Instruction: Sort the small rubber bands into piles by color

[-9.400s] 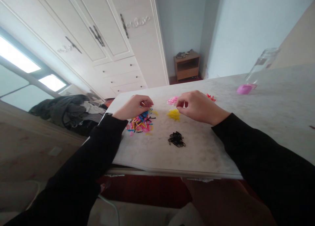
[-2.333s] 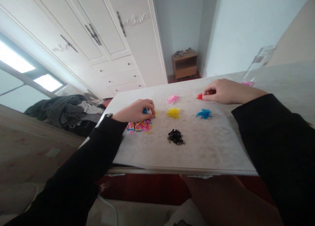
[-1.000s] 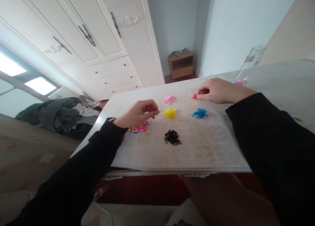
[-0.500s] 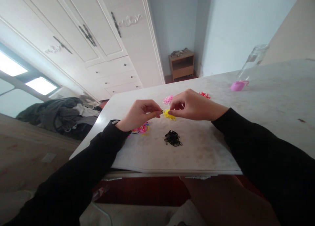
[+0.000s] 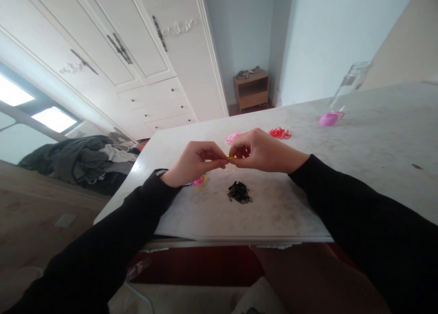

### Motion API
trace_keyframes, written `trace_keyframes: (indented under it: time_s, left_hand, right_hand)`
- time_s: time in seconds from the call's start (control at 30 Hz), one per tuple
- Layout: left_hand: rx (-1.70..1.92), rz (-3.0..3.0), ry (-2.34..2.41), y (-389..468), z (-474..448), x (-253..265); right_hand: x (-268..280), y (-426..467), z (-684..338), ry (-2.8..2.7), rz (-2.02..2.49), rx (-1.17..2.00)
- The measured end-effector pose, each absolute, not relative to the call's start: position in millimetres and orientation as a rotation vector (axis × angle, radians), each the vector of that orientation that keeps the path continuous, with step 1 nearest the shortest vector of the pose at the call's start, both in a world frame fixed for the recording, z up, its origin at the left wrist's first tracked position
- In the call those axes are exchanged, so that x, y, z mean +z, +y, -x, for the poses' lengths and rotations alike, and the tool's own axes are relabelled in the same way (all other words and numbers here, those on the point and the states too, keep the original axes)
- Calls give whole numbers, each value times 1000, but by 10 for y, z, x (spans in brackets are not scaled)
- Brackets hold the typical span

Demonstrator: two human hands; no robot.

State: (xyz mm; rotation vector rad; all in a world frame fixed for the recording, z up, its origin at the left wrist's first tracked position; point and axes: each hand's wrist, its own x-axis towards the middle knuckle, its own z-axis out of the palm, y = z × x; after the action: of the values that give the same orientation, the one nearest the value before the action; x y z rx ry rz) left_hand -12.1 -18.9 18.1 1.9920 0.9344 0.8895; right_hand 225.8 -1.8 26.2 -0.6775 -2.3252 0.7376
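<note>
My left hand (image 5: pixel 198 161) is closed in a pinch at the middle of the table, its fingertips meeting those of my right hand (image 5: pixel 262 152). Between the two pinches shows a thin yellow rubber band (image 5: pixel 231 158), gripped from both sides. A yellow pile is mostly covered by my right hand. Closer to me lies a heap of black rubber bands (image 5: pixel 240 192). Multicoloured rubber bands (image 5: pixel 199 181) peek out beside my left wrist. Beyond my hands are pink rubber bands (image 5: pixel 232 138) and red rubber bands (image 5: pixel 280 133).
A clear glass bottle (image 5: pixel 351 86) stands at the right rear of the white table (image 5: pixel 369 168), with a pink object (image 5: pixel 329 119) by its base. Dark clothes (image 5: pixel 75 161) are heaped past the left edge. A small wooden cabinet (image 5: pixel 253 93) stands behind.
My right hand has moved left and slightly down, so the fingertips of both hands now meet at the yellow band. More of the red pile shows, and the yellow pile is more covered.
</note>
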Motion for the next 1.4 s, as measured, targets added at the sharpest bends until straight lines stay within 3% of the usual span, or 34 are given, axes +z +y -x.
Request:
trace_keyframes:
  time_s: [0.5,0.87,1.4]
  left_hand:
    - [982,-2031,942,-175,124,167]
    - [994,-2004,1032,-156,126,185]
    - [956,-2033,1023,-135,140,169]
  right_hand:
    - [321,0,-2339,-2301,783,748]
    - [491,391,-3214,-2506,1173,918]
    - [445,472,-3372,-2689,1304,852]
